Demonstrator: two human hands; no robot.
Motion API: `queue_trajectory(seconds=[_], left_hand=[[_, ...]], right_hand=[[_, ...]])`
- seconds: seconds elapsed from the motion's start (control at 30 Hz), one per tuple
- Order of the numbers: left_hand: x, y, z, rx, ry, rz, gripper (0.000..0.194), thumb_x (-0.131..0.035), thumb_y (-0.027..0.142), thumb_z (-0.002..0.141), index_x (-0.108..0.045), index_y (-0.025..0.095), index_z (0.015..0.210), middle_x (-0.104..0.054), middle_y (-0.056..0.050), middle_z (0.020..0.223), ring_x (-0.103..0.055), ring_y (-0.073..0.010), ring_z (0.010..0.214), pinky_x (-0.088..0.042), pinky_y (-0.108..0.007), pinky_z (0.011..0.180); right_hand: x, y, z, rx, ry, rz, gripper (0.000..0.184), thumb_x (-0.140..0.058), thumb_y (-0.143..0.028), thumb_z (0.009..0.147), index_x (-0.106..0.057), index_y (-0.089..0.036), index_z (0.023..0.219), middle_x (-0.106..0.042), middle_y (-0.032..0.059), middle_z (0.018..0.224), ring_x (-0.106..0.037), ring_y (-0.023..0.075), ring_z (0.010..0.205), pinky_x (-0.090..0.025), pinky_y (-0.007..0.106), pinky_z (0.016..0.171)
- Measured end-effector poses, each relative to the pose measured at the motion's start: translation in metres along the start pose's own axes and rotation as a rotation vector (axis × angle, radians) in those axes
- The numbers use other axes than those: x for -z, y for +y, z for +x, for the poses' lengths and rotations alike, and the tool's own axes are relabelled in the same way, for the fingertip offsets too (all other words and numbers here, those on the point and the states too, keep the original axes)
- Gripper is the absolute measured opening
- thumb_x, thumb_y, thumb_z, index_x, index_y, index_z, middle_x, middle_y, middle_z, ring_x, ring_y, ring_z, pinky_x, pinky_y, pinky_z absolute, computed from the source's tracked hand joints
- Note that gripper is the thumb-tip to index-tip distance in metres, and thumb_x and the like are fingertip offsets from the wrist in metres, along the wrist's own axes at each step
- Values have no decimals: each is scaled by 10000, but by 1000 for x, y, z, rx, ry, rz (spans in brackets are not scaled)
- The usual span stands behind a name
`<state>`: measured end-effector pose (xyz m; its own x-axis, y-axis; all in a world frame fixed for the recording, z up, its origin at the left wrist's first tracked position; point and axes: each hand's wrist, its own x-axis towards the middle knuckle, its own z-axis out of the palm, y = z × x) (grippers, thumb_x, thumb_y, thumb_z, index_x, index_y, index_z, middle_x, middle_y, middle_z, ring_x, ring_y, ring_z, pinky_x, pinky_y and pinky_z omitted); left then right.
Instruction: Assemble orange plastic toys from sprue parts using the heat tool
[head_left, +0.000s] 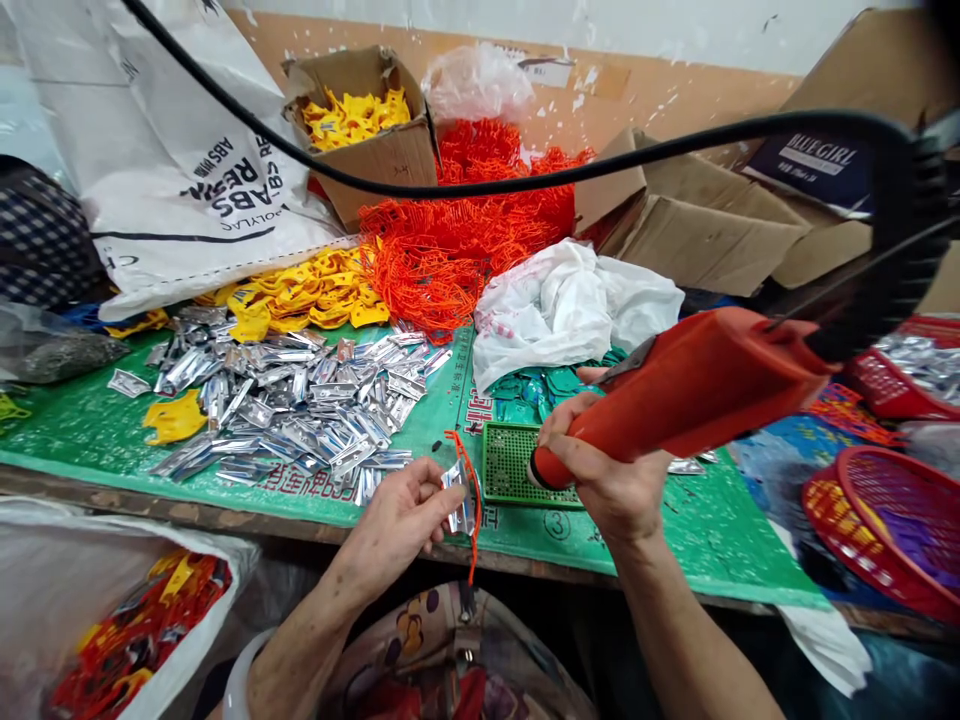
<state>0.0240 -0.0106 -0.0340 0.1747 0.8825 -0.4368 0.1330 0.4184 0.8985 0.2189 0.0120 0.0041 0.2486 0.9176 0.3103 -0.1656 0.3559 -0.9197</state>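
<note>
Between the thumb and fingers of my left hand (pixel 397 520) is a shiny metal blade-like plate (pixel 460 508), with a thin orange-red plastic strip (pixel 474 480) along its right side. My right hand (pixel 619 490) is wrapped round a red power screwdriver (pixel 690 380), tilted so that its dark nose points down and left. That nose hangs over a small green mesh basket (pixel 514 434); its very tip cannot be made out. Left of the basket, a heap of similar metal plates (pixel 315 400) spreads over the green table cover (pixel 82 420).
A black cable (pixel 465 188) arcs across the upper view to the tool. Behind lie yellow plastic parts (pixel 307 290), a pile of orange-red strips (pixel 427 260), a white plastic bag (pixel 562 300) and cardboard boxes (pixel 697 220). Red baskets (pixel 840 540) stand right; an open white sack (pixel 187 640) sits lower left.
</note>
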Motion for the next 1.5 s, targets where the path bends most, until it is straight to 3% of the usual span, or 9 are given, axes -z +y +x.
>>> queue_trajectory(seconds=[0.17, 0.33, 0.47, 0.67, 0.83, 1.03, 1.3, 1.5], left_hand=[[-2, 2, 5, -8, -3, 13, 289, -686, 431, 727, -488, 222, 755, -494, 108, 450, -446, -80, 386, -334, -161, 357], [-4, 4, 6, -52, -35, 23, 248, -648, 396, 774, -516, 217, 884, -504, 122, 455, -434, -81, 379, -319, -165, 369], [-9, 8, 3, -91, -59, -5, 197, -620, 367, 798, -523, 213, 874, -533, 112, 479, -424, -72, 386, -295, -171, 382], [-14, 10, 0, -113, -73, -88, 138, -611, 303, 779, -520, 213, 831, -539, 109, 479, -456, -78, 419, -301, -178, 412], [-14, 11, -1, -125, -57, -84, 141, -617, 301, 756, -523, 203, 793, -538, 100, 485, -460, -81, 432, -299, -184, 424], [-14, 13, -1, -118, -52, -102, 159, -625, 316, 728, -529, 203, 782, -546, 93, 490, -466, -92, 433, -278, -200, 430], [-15, 13, -1, -129, -40, -120, 155, -628, 309, 717, -527, 201, 765, -526, 97, 497, -459, -94, 447, -310, -207, 456], [-16, 12, 0, -115, -24, -143, 147, -637, 293, 708, -535, 198, 757, -537, 92, 500, -471, -95, 448, -317, -205, 461]], right_hand=[[-1, 2, 1, -3, 2, -9, 338, -732, -136, 640, -582, -231, 928, -626, -69, 632, -595, 148, 551, -493, 333, 573], [1, -3, 8, -10, 42, -33, 187, -737, -133, 613, -591, -207, 702, -632, -48, 627, -577, 137, 549, -490, 330, 580], [-4, -25, 13, 2, 45, 70, 298, -730, -109, 599, -634, -223, 856, -650, -47, 639, -581, 146, 545, -487, 325, 565], [-25, -56, 3, -17, -139, 219, 565, -693, -63, 663, -592, -272, 1178, -640, -56, 677, -591, 135, 583, -524, 312, 603], [-39, -54, -10, -69, -233, 196, 616, -725, -108, 689, -535, -327, 1232, -637, -67, 711, -589, 142, 594, -539, 333, 616], [-40, -47, -13, -85, -230, 157, 612, -712, -122, 669, -515, -344, 1204, -613, -65, 694, -572, 160, 583, -529, 365, 621], [-31, -36, -13, -43, -302, 5, 197, -718, -241, 715, -617, -259, 883, -569, -18, 724, -576, 179, 668, -550, 415, 706], [-34, -37, -14, -21, -302, -26, 125, -699, -266, 748, -605, -273, 829, -544, -25, 721, -563, 174, 658, -549, 414, 710]])
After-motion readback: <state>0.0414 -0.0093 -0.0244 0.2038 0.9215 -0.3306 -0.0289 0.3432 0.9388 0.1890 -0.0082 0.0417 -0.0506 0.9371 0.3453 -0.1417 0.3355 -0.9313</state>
